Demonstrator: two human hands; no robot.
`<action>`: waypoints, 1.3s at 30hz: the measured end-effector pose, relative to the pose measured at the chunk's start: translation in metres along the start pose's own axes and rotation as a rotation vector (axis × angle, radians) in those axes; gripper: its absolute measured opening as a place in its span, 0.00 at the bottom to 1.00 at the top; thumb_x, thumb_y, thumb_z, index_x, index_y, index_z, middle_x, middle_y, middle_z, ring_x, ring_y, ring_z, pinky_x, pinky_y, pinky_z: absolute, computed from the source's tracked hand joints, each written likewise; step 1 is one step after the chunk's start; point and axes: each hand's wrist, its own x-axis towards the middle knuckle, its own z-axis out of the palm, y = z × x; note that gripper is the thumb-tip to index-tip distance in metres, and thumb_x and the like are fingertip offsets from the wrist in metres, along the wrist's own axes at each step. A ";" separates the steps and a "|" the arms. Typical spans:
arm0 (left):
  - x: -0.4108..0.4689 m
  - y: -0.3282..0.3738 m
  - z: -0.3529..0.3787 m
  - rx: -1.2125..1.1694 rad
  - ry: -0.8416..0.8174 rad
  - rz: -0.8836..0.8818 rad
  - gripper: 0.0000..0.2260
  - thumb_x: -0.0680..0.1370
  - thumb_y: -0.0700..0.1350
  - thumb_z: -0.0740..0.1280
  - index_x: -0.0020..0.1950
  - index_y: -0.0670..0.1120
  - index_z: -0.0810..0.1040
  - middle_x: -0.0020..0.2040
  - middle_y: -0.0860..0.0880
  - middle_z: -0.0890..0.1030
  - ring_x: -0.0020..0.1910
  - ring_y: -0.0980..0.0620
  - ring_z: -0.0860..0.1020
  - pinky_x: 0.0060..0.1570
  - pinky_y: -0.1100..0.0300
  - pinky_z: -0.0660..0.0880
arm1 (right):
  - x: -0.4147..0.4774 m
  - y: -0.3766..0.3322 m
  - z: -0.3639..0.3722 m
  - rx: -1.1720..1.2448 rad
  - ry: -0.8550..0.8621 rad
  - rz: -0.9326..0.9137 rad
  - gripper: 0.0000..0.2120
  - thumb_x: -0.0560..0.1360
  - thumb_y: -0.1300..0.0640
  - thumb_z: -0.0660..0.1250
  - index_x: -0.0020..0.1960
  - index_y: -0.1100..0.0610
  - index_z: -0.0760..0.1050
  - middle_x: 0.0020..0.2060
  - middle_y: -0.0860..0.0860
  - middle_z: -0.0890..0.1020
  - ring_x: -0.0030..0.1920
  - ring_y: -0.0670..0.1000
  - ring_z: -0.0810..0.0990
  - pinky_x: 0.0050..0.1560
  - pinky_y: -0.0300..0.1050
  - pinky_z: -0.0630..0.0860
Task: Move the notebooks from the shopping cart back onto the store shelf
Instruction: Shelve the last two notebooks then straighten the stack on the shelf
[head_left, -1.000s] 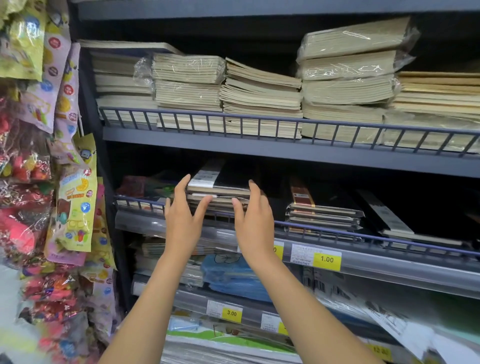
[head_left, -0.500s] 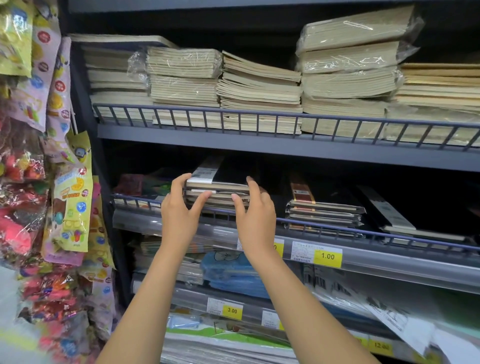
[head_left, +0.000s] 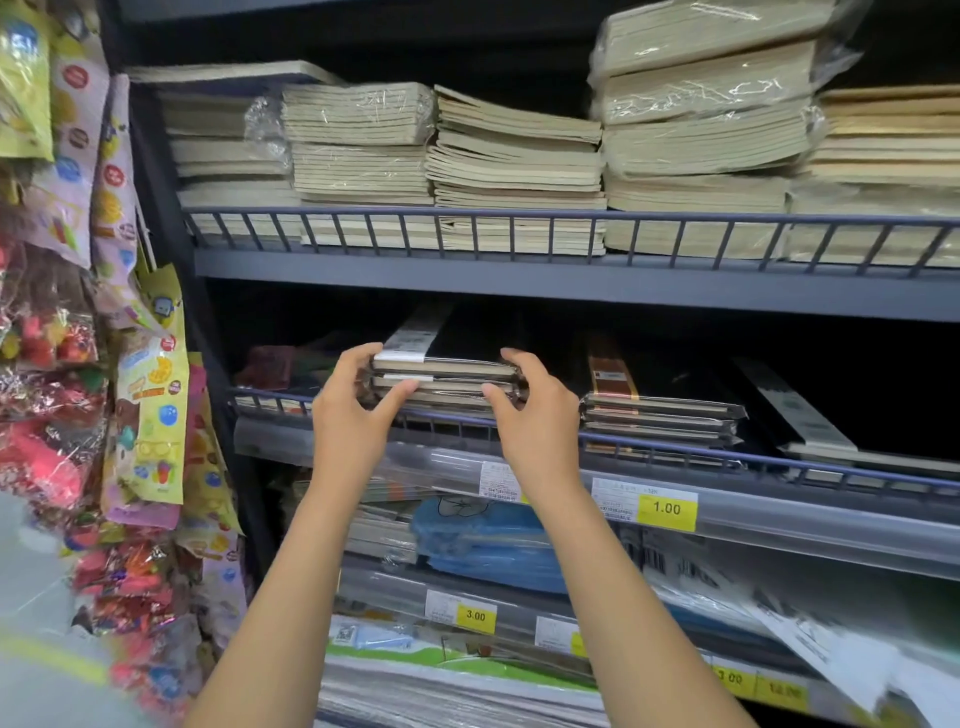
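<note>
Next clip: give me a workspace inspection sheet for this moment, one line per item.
Surface: middle shelf with a wire front rail, holding wrapped dark notebooks.
Job's things: notebook stack at the shelf's front, just above the rail, between both hands.
Clutter: neighbouring stack to its right, apart from it; yellow price tag reading 1.00 below.
Hands: left hand and right hand grip the notebook stack's two ends, thumbs at its front edge.
Cables: nothing seen.
Surroundings: cream exercise books piled on the upper shelf; hanging toy packets on the left.
</note>
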 end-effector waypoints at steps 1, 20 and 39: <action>0.000 0.000 0.001 -0.002 0.004 -0.003 0.20 0.72 0.50 0.75 0.62 0.54 0.74 0.47 0.65 0.74 0.50 0.55 0.75 0.51 0.67 0.72 | 0.000 0.000 0.002 -0.010 0.007 -0.004 0.19 0.77 0.54 0.68 0.66 0.47 0.73 0.41 0.54 0.80 0.36 0.51 0.75 0.46 0.53 0.79; 0.020 -0.002 -0.013 -0.004 -0.102 -0.055 0.10 0.78 0.48 0.68 0.60 0.52 0.79 0.47 0.56 0.82 0.51 0.55 0.81 0.55 0.46 0.79 | -0.012 -0.004 0.005 -0.018 0.035 -0.053 0.25 0.75 0.59 0.70 0.71 0.52 0.70 0.37 0.49 0.74 0.42 0.53 0.76 0.53 0.51 0.77; 0.007 -0.003 -0.013 0.023 -0.101 -0.022 0.17 0.76 0.49 0.71 0.64 0.52 0.75 0.56 0.52 0.80 0.58 0.52 0.78 0.62 0.53 0.74 | -0.004 0.000 0.007 -0.044 0.047 -0.079 0.22 0.75 0.56 0.70 0.69 0.52 0.71 0.35 0.51 0.75 0.38 0.53 0.74 0.47 0.50 0.76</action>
